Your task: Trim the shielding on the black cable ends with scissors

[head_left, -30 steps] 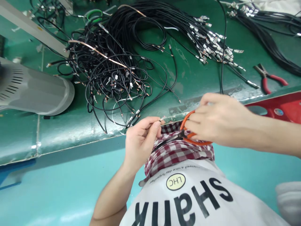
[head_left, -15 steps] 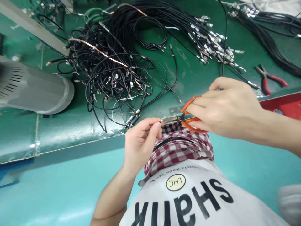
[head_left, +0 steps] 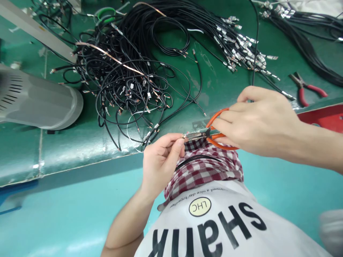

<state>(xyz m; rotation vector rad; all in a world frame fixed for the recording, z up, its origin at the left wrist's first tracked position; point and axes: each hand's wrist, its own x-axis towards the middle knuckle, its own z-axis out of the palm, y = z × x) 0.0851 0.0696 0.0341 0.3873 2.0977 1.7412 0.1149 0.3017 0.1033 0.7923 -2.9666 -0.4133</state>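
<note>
Left hand [head_left: 162,155]: thumb and forefinger pinched on a small, pale-tipped wire end [head_left: 184,136], poking out rightward. Right hand [head_left: 257,121], farther off, wraps orange-handled metal scissors [head_left: 207,133]; blades run leftward, near level, tips at wire end; contact unclear.

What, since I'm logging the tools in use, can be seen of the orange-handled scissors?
The orange-handled scissors have looped, plastic-looking grips, a dark pivot and grey, metallic-looking blades that appear close together. The right hand holds them by the grips, hiding part of the loops. They point left, near the front edge of the bench, tips at the wire end pinched by the left hand. Whether the tips touch it is too small to tell.
</note>
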